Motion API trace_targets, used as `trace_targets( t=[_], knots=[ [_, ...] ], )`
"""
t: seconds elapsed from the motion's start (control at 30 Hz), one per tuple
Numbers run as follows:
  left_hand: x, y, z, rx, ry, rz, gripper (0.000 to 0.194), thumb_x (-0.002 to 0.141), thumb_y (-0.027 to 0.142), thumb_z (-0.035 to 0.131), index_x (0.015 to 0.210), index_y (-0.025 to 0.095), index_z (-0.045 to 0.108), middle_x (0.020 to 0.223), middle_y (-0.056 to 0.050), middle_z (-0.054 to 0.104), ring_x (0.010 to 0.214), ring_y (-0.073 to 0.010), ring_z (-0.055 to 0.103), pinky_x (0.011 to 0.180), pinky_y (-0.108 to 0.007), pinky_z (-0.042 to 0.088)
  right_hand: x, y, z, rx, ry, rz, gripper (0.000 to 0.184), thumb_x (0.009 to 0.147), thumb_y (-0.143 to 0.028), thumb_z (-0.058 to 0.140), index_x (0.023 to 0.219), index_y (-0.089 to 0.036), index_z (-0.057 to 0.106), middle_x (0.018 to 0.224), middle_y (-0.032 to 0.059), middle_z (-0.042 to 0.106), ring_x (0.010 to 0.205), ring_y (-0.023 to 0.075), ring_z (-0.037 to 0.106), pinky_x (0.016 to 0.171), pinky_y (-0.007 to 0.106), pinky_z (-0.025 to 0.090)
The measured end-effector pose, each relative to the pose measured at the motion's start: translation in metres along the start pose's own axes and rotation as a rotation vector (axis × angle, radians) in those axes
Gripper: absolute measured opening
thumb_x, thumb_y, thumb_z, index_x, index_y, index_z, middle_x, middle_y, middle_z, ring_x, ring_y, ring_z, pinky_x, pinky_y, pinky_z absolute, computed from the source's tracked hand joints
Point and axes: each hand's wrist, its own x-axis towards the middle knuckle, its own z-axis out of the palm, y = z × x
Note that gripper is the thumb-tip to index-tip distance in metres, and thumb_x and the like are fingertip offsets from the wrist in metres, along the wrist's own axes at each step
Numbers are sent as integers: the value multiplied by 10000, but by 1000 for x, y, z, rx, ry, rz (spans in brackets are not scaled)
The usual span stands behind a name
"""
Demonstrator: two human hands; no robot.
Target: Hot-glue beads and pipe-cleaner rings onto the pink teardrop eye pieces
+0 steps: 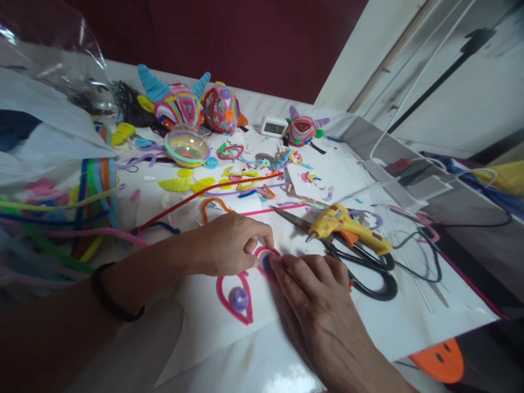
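My left hand (231, 245) and my right hand (317, 289) meet over a small pink pipe-cleaner loop (267, 257) with a purple coil inside, on the white paper. The fingertips of both hands pinch and press that loop from either side. A second pink teardrop loop (236, 299) with a purple coil lies flat just in front of my left hand. A black band circles my left wrist (110, 297).
A yellow glue gun (347, 226) lies over black-handled scissors (364, 267) right of my hands. Loose pipe cleaners (229, 191) cover the table, with a bundle in plastic (53, 218) at left. Finished colourful figures (180, 103), a clear dome (187, 146) and a small clock (273, 127) stand behind.
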Motion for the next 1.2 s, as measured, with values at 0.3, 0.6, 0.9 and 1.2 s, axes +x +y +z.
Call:
trace_targets(
  t=[0.3,0.6,0.9,1.2],
  knots=[
    [1,0,-1,-4,2,-5,254,664,106,590,880,227,647,607,79,524,558,-83,478,517,-199,305,1,-1,1,-10,7,6,296,931,-159,451,1199,-147,574,1051,73,671,850,236,513,747,422,335],
    [0,0,0,-6,-4,0,263,670,100,582,894,219,649,614,75,527,568,-85,484,536,-202,320,1,-1,0,-11,1,0,290,918,-150,480,1187,-123,583,1040,81,668,843,234,512,739,422,345],
    [1,-1,-1,6,-4,-5,264,664,101,583,889,220,651,629,72,540,577,-86,491,532,-201,322,-2,1,-1,-22,21,-20,321,932,-160,445,1224,-109,569,1045,97,669,847,242,504,735,419,331],
    [1,1,-1,-13,-17,-18,265,680,129,573,913,224,658,634,66,550,569,-91,497,529,-201,318,-15,4,-8,73,99,-6,253,892,-111,500,1117,-154,608,1030,95,670,902,228,554,778,410,353]
  ],
)
